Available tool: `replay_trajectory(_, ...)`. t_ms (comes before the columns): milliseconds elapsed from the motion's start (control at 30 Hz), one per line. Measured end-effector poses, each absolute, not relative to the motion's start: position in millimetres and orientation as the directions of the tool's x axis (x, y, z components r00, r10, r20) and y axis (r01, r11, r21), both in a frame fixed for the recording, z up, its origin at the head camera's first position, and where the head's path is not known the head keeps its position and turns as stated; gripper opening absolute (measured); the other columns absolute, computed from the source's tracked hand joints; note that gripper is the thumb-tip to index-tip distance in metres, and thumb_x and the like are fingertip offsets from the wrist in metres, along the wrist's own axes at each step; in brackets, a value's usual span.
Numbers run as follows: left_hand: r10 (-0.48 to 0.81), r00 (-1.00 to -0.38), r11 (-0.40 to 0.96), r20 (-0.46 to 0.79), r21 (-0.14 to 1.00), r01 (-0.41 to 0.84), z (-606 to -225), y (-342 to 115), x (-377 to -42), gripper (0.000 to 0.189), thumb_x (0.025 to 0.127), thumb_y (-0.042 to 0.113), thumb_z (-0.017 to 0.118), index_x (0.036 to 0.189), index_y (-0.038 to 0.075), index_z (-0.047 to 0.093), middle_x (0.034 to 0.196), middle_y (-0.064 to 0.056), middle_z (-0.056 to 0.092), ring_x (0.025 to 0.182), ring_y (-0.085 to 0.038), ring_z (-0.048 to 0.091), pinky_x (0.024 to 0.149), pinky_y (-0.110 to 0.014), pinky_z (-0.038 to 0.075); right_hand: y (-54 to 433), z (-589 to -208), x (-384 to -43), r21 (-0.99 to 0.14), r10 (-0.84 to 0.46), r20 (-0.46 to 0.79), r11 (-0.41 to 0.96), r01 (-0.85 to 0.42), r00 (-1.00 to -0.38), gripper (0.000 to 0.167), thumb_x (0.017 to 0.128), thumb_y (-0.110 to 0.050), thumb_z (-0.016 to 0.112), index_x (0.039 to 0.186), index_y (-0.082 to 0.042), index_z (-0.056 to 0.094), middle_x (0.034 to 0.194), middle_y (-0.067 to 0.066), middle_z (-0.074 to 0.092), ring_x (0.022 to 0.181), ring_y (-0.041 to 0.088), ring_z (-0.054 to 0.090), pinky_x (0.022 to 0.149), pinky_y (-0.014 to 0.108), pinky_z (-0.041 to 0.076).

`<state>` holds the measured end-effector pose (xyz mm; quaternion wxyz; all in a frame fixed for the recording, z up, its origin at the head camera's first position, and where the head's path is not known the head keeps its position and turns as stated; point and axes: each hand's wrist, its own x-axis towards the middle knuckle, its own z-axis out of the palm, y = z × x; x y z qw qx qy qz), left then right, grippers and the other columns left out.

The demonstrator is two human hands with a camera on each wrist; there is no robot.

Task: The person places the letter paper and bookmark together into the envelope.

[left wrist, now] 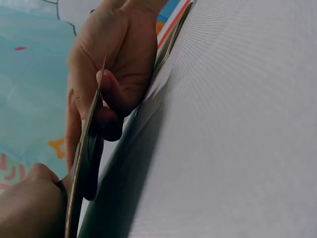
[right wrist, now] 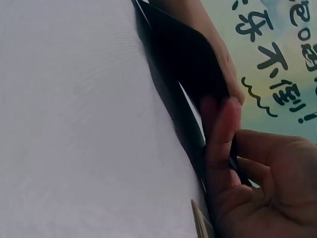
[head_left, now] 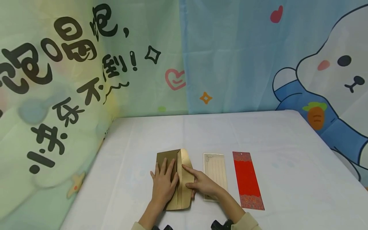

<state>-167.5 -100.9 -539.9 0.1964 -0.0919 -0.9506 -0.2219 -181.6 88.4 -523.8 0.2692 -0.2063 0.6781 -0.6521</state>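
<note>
**Paper envelope [head_left: 179, 192]: light, creases easily**

The envelope lies on the white table [head_left: 293, 179]. Left hand [head_left: 163, 187] rests flat, fingers spread, on its body; right hand [head_left: 203, 182] pinches the flap [head_left: 186, 176]. Judged thin, fairly stiff; best gripped along the flap's edge.

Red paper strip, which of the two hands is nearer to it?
Right. The right hand pinches the right side of the brown envelope, left of the red paper strip. The left hand rests on the envelope, farther left.
</note>
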Motion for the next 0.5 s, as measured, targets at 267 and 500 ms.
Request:
replay_trajectory(267,0.066,-0.897,0.878,0.437,0.402,0.261,-537,-102,-166,0.055,0.090,0.039,0.052,0.140,0.018,0.042,0.139,-0.021,0.039,0.124,-0.049,0.032,0.085,-0.072,0.027,93,-526,-180,-0.999,-0.639,-0.038,0.039,0.018,-0.768,0.083,0.087,0.002,0.056,0.149,-0.025,0.009,0.153,0.016,0.004,0.051,0.024,0.061,0.056,0.043,0.052)
replay_trajectory(500,-0.017,-0.915,0.882,0.404,0.436,0.176,-530,-98,-167,0.066,0.084,0.054,0.051,0.141,0.022,0.040,0.143,-0.017,0.035,0.125,-0.051,0.028,0.089,-0.069,0.028,96,-523,-180,-0.998,-0.658,0.054,-0.062,-0.017,-0.751,0.084,0.087,0.006,0.053,0.150,-0.024,0.006,0.154,0.007,-0.003,0.061,0.025,0.064,0.054,0.046,0.051)
